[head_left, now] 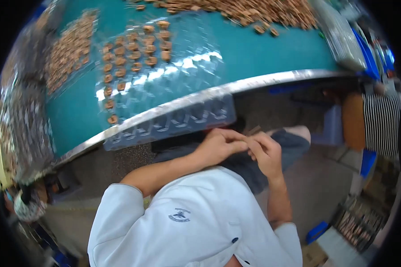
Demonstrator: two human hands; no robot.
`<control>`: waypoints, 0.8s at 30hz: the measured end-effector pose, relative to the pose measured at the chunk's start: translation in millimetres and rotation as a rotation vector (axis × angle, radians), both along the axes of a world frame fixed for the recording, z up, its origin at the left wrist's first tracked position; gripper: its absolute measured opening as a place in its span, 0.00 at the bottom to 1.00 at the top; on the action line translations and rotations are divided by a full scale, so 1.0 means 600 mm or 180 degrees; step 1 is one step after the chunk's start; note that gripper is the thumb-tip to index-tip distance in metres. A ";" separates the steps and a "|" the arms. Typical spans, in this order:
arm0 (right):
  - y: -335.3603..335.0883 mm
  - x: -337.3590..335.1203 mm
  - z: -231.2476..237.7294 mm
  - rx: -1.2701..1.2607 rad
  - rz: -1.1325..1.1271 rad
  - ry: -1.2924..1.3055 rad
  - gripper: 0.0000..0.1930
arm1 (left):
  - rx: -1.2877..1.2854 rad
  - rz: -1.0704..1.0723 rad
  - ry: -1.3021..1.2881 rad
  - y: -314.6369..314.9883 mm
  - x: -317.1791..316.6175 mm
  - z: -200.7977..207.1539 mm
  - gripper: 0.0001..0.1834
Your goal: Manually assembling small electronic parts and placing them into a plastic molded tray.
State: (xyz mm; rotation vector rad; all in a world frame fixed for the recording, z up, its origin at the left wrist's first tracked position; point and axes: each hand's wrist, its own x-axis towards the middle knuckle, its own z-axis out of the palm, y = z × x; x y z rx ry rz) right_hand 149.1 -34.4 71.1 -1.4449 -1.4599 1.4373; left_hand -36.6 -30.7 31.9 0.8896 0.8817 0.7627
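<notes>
My left hand [216, 149] and my right hand [268, 155] meet above my lap, in front of the table's near edge. Both are closed, with thumbs and fingertips pinched together. A small brown piece [254, 130] sticks out at the fingertips of my right hand; its kind is too blurred to tell. Whatever lies between my left fingertips is hidden. Beyond my hands, a clear plastic blister tray [191, 66] lies on the green table, overhanging its edge. Several rows of small copper-brown parts [150, 49] fill its left part.
A heap of copper-brown parts [258, 13] covers the far part of the green table top [272, 53]. More parts [71, 49] lie at the left, beside stacked clear trays [24, 120]. A bundle of clear plastic [341, 38] rests at the right end. A person in stripes [381, 124] is at the right.
</notes>
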 end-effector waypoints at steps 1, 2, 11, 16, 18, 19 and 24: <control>0.000 0.000 0.003 0.0156 -0.0013 0.0068 0.06 | 0.0020 -0.0013 -0.0151 -0.003 -0.005 0.002 0.13; 0.006 -0.004 0.004 0.0307 -0.0025 0.0142 0.06 | 0.0262 -0.0046 -0.0241 -0.002 -0.011 -0.001 0.17; 0.157 -0.252 0.148 0.1208 0.1202 -0.0129 0.05 | 0.1046 0.0992 -0.0885 -0.034 -0.111 -0.011 0.19; 0.221 -0.391 0.127 0.1399 0.1481 -0.0323 0.10 | 0.1363 0.1150 -0.0474 -0.026 -0.127 -0.009 0.14; 0.239 -0.415 0.113 0.1598 0.1714 -0.0691 0.10 | 0.1598 0.1159 -0.0284 -0.021 -0.127 -0.011 0.12; 0.245 -0.417 0.106 0.1801 0.1857 -0.0906 0.10 | 0.1643 0.1247 -0.0254 -0.020 -0.126 -0.009 0.11; 0.254 -0.359 0.118 0.2126 0.1082 -0.0798 0.07 | 0.2032 0.1673 0.0001 -0.025 -0.133 -0.013 0.09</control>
